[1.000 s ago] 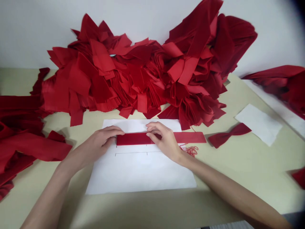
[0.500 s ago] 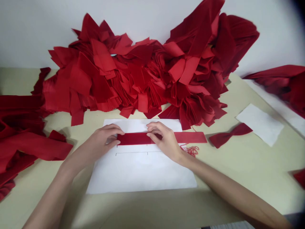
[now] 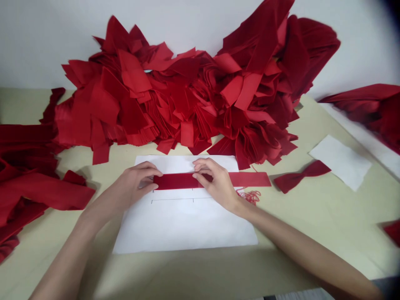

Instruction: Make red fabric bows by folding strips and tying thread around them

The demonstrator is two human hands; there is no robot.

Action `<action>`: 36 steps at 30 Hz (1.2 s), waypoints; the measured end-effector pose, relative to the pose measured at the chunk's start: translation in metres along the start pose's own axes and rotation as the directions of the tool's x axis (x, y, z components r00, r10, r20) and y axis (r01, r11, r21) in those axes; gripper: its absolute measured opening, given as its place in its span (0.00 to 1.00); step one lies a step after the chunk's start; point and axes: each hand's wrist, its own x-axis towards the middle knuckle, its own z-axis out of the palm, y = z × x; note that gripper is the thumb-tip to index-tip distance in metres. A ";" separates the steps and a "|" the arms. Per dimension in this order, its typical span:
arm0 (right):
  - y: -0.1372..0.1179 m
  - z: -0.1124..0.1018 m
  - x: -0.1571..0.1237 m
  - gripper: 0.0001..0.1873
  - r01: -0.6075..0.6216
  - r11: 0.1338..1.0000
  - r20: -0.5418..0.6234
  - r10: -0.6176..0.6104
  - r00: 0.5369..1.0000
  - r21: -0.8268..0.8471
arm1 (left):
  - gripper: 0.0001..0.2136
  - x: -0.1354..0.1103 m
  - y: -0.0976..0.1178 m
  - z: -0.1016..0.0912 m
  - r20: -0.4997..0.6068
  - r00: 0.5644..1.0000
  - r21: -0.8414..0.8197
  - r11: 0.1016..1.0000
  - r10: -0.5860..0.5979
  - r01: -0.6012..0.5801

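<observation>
A red velvet ribbon [image 3: 176,181] lies across a white paper sheet [image 3: 187,229], its darker left part folded over and its lighter right part running past the paper's edge. My left hand [image 3: 140,180] pinches the left end between thumb and fingers. Farther right, my right hand [image 3: 215,181] pinches the ribbon near its middle, where the dark part stops. Below the ribbon the paper carries a thin black line with short tick marks. Red thread [image 3: 250,196] is bunched beside my right wrist.
A large heap of cut red ribbon pieces [image 3: 175,100] stands against the wall behind the paper. More red fabric [image 3: 37,179] lies at the left. Rightward are a finished red bow [image 3: 301,176], a small white paper [image 3: 342,162] and further red fabric [image 3: 375,104].
</observation>
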 end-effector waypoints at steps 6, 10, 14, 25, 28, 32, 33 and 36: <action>0.002 0.001 0.000 0.09 0.025 1.000 -0.015 -0.025 1.000 -0.002 | 0.10 0.000 0.001 0.000 0.006 1.000 0.005 1.000 -0.027 0.027; 0.003 0.001 0.000 0.09 0.018 1.000 -0.020 -0.018 1.000 -0.016 | 0.10 0.000 0.001 0.000 0.002 0.999 -0.017 0.999 -0.036 0.037; 0.002 0.002 0.000 0.09 0.021 0.999 -0.024 -0.021 0.999 -0.031 | 0.10 -0.001 -0.001 0.001 -0.006 0.999 -0.013 0.999 -0.042 0.042; -0.002 -0.004 0.000 0.10 0.225 0.928 0.114 -0.199 0.973 -0.298 | 0.09 0.000 0.003 0.003 -0.004 0.998 -0.016 0.997 -0.070 0.070; -0.003 -0.009 0.001 0.12 0.244 0.919 0.200 -0.188 0.962 -0.310 | 0.09 0.001 0.003 0.004 -0.017 0.998 -0.004 0.998 -0.062 0.062; -0.002 -0.015 0.003 0.07 0.237 0.922 0.250 -0.162 0.955 -0.307 | 0.08 0.000 0.004 0.004 -0.019 0.999 0.017 0.999 -0.051 0.052; -0.002 -0.016 0.004 0.06 0.234 0.923 0.248 -0.161 0.955 -0.305 | 0.08 0.000 0.005 0.003 -0.023 0.999 0.014 0.999 -0.049 0.049; -0.002 -0.016 0.004 0.06 0.226 0.929 0.242 -0.156 0.958 -0.295 | 0.08 0.000 0.005 0.003 -0.031 0.998 -0.004 0.999 -0.048 0.048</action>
